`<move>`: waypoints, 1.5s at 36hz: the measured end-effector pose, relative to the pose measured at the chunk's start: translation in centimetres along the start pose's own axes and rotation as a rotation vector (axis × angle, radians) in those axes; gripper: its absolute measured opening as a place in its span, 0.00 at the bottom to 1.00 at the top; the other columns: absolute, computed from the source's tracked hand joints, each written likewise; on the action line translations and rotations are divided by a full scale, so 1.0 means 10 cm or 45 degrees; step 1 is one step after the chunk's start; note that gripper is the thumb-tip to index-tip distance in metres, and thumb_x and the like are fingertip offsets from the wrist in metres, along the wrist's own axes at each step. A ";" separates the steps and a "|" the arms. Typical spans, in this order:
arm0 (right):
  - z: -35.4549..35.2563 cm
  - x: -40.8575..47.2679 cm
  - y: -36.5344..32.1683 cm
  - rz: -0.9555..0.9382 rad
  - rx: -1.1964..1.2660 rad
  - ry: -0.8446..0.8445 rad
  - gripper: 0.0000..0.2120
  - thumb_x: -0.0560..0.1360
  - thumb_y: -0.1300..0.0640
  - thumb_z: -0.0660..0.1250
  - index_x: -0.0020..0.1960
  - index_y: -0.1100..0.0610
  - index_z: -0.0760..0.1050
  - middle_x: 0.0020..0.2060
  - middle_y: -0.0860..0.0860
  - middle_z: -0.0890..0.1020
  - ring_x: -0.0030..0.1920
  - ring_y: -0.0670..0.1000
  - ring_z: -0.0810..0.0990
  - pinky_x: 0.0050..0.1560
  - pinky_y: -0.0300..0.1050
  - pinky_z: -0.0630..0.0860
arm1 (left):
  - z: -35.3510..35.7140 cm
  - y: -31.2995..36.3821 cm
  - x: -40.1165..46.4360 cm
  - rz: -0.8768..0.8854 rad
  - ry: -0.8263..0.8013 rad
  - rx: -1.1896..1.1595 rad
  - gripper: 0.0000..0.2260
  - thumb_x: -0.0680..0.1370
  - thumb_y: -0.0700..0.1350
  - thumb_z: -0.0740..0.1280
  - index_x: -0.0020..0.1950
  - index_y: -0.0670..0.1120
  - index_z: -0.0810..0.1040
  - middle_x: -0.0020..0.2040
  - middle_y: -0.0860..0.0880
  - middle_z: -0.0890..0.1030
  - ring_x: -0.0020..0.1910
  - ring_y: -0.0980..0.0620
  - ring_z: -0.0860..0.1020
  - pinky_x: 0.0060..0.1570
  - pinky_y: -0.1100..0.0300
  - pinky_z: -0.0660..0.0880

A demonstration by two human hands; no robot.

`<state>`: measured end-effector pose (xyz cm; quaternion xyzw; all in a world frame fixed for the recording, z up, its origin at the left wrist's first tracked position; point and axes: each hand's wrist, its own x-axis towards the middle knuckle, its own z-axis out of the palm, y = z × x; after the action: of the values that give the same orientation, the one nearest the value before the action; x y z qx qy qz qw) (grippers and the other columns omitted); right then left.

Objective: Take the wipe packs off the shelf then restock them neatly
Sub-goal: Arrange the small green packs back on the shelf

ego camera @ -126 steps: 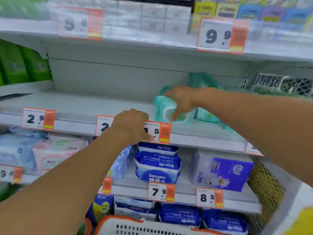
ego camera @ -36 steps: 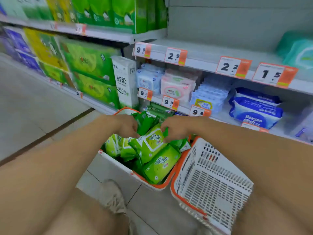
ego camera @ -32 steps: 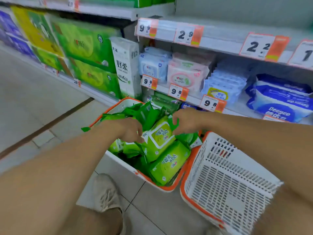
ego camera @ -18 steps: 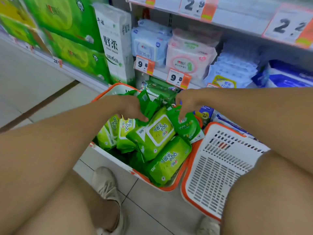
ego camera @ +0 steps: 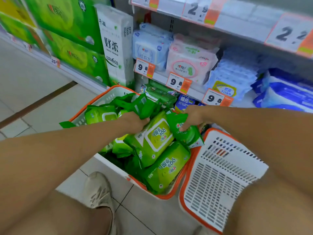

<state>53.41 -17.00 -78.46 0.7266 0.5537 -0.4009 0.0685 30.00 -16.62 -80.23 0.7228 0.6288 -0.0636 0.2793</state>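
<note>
Left hand [ego camera: 133,120] grips a dark green wipe pack [ego camera: 144,106]; right hand [ego camera: 193,117] pinches another green pack [ego camera: 186,133]. Both over the orange-rimmed basket [ego camera: 94,100], its lower packs buried from sight.

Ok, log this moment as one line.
stage: picking from white orange-rimmed plastic basket | left hand: grips dark green wipe pack | right hand: grips small green wipe pack | shelf restock: not yet

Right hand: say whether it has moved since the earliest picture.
Yes. The right hand has dropped from above the grey shelf edge with the 2.2 price tag to below it, gripping a green plastic wipe pack in the orange-rimmed white basket.
</note>
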 end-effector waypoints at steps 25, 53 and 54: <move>-0.41 -1.00 -1.04 -0.763 1.524 0.037 0.18 0.78 0.52 0.69 0.63 0.61 0.78 0.54 0.59 0.85 0.55 0.59 0.85 0.57 0.60 0.80 | -1.40 0.52 -0.44 0.034 0.204 -2.062 0.19 0.84 0.55 0.56 0.65 0.45 0.77 0.53 0.41 0.85 0.43 0.45 0.85 0.32 0.50 0.82; 0.74 0.43 -1.35 -0.636 -0.675 0.148 0.22 0.71 0.46 0.77 0.55 0.54 0.69 0.78 0.61 0.53 0.63 0.64 0.76 0.58 0.53 0.77 | -1.51 -0.42 -0.18 0.239 0.627 -1.527 0.27 0.70 0.34 0.77 0.63 0.46 0.70 0.54 0.51 0.81 0.44 0.61 0.79 0.33 0.73 0.75; 0.74 0.45 -1.38 -0.636 -0.664 0.242 0.17 0.72 0.52 0.76 0.48 0.55 0.68 0.73 0.63 0.62 0.59 0.63 0.78 0.53 0.51 0.78 | -1.51 -0.45 -0.17 0.266 0.617 -1.497 0.28 0.69 0.33 0.77 0.65 0.45 0.70 0.56 0.50 0.81 0.45 0.60 0.80 0.34 0.73 0.76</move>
<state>38.13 -12.40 -81.61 0.5611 0.8014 -0.1815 0.0998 21.52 -10.56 -68.35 0.5006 0.5303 0.4841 0.4836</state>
